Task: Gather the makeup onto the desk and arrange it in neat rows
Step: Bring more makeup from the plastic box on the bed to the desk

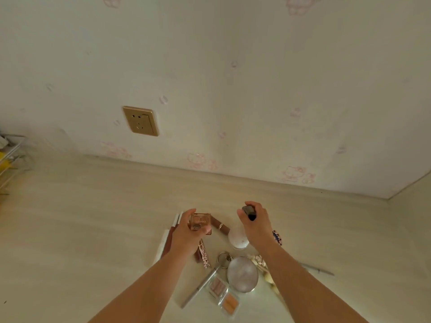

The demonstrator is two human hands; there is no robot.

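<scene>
My left hand [186, 234] grips a small clear square compact [200, 221] with brown powder, lifted above the pale wooden desk [81, 229]. My right hand [254, 222] grips a small dark bottle [249, 212]. Between the hands lies a brown lipstick tube [220, 226]. A white round jar [238, 238] sits under my right wrist. Closer to me lie a round silver compact [242, 273], two clear blush palettes [224, 292], a silver pencil [200, 287], a pink hair clip [203, 252] and white sticks [163, 245] left of my left wrist.
A patterned wall with a gold power socket [141, 121] rises behind the desk. A wire rack [9, 157] stands at the far left edge. A grey pen [319, 270] lies right of my right arm. A side panel [412, 206] closes the desk's right end.
</scene>
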